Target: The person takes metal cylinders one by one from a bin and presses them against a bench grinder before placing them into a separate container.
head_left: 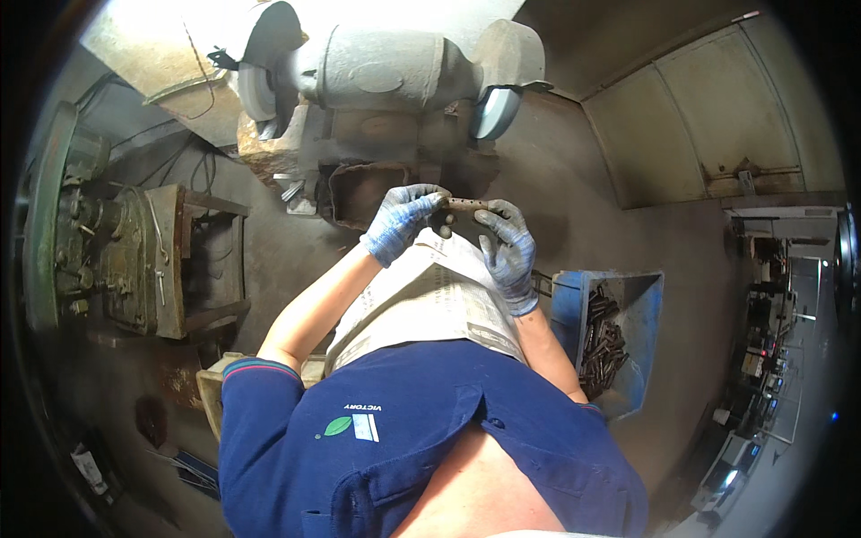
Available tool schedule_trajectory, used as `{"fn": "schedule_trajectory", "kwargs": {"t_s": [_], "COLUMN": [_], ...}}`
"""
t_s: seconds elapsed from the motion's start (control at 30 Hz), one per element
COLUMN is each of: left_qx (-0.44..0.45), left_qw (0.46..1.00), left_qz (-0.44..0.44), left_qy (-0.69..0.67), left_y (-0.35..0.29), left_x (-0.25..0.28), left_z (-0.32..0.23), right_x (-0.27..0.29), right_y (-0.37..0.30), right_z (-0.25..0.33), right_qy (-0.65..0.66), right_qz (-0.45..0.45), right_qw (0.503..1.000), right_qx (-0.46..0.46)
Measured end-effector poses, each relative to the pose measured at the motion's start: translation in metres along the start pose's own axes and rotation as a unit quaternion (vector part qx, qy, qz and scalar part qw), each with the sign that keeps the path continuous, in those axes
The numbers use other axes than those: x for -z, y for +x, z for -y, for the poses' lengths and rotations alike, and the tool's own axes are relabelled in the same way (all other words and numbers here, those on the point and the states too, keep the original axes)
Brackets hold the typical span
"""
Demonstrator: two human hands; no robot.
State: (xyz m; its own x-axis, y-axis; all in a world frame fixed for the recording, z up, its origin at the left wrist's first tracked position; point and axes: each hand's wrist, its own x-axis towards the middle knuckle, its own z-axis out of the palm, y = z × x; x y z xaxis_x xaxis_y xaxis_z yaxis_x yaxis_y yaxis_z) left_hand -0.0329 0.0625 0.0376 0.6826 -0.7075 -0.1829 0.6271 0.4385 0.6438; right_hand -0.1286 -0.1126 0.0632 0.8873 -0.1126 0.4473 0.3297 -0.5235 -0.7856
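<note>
Biggest first: person in a navy polo shirt (359,475), fills the lower middle of the frame. Grey double-ended bench grinder (381,67) across the top centre, one abrasive wheel each end: left wheel (257,92) pale, right wheel (496,113) pale blue-grey, both under guards. Green machine (126,255) at the left edge, worn paint, levers on it. Tan panelled cabinet (691,112), upper right.

Printed paper sheet (430,309) spread over the lap, mid-frame. Blue bin (643,359) right of centre, just beside the right forearm, with a jumbled pile of dark, slender metal pieces (603,345) in it. Rusty open tray (334,199) below the grinder body, upper centre.

Both hands in blue-and-grey gloves, near each other at frame centre, a bit above the paper. Left hand (404,222) is clamped on the left end of the holed metal rod (466,204). Right hand (509,251) has fingertips at its right end, thumb standing off below; can't tell if it's gripping. Rod lies roughly level, below the grinder in frame, row of small dark holes along it. Solid or hollow: can't tell.
</note>
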Motion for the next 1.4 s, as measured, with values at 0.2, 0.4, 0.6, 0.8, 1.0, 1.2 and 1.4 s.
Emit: {"fn": "schedule_trajectory", "kwargs": {"t_s": [0.2,0.4,0.6,0.8,1.0,1.2,1.4], "left_qx": [-0.048,-0.142,-0.14,-0.151,-0.14,-0.134,-0.125], "left_qw": [0.988,0.952,0.954,0.951,0.938,0.945,0.949], "left_qz": [-0.102,-0.15,-0.186,-0.229,-0.296,-0.281,-0.286], "left_qy": [0.108,0.227,0.187,0.144,0.112,0.099,0.051], "left_y": [0.031,0.065,0.099,0.122,0.145,0.163,0.171], "left_x": [-0.002,-0.001,-0.007,-0.011,-0.003,-0.008,-0.002], "left_z": [0.007,0.027,0.036,0.047,0.059,0.072,0.072], "right_x": [0.012,0.023,0.033,0.031,0.033,0.037,0.027], "right_y": [0.005,0.029,0.048,0.055,0.058,0.055,0.055], "right_z": [-0.036,-0.066,-0.1,-0.137,-0.153,-0.178,-0.181], "right_qy": [0.071,0.176,0.285,0.209,0.107,0.176,0.236], "right_qz": [-0.057,-0.069,-0.069,-0.055,-0.027,-0.087,-0.121], "right_qw": [0.995,0.978,0.947,0.971,0.988,0.964,0.937], "right_qx": [-0.049,-0.087,-0.134,-0.106,-0.109,-0.179,-0.228]}}
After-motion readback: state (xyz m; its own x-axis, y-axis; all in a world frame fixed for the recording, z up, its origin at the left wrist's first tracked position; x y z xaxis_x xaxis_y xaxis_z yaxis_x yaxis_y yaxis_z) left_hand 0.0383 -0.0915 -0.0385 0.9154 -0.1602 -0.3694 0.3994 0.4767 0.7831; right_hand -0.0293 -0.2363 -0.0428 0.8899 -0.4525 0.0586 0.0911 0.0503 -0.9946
